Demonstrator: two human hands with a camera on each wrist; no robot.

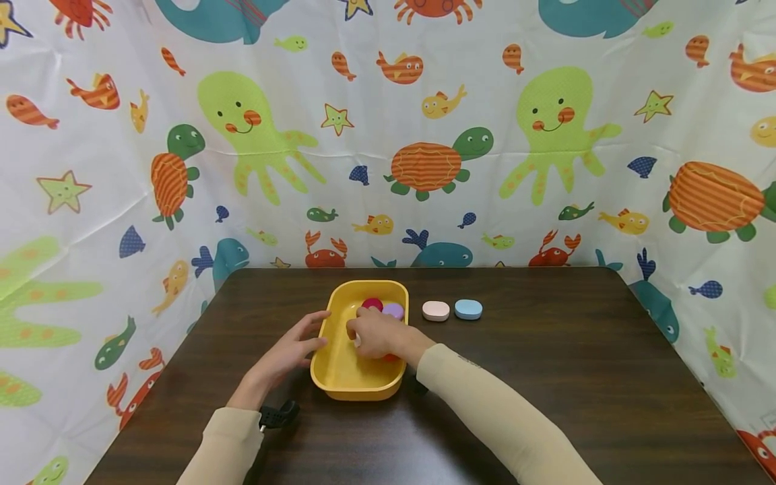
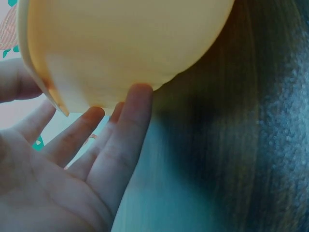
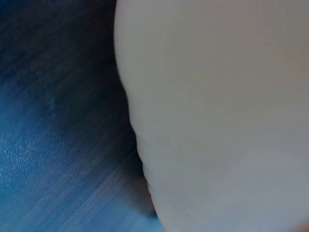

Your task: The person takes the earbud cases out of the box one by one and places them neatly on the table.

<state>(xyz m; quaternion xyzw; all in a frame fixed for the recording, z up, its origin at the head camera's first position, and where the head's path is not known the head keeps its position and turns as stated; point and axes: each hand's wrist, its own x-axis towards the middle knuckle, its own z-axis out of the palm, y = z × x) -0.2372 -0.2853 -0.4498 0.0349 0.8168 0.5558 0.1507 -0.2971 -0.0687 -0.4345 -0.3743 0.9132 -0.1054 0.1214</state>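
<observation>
A yellow plastic tub (image 1: 339, 387) stands on the table. My left hand (image 1: 294, 347) is at its left side, fingers extended; in the left wrist view the fingertips (image 2: 140, 94) touch the tub's outer wall (image 2: 130, 43). My right hand (image 1: 378, 333) reaches down inside the tub, its fingers bent round a small whitish piece (image 1: 357, 341), mostly hidden, that looks like a soap bar. Beyond the hand lie a dark red oval bar (image 1: 372, 304) and a purple one (image 1: 394, 310). An orange-red piece (image 1: 391, 358) shows partly below the hand.
A pink oval bar (image 1: 436, 310) and a light blue one (image 1: 468, 309) lie side by side on the dark wooden table (image 1: 545, 377), right of the tub. Behind the table hangs a curtain (image 1: 364, 101) printed with sea animals. A pale sleeve (image 3: 217, 116) fills most of the right wrist view.
</observation>
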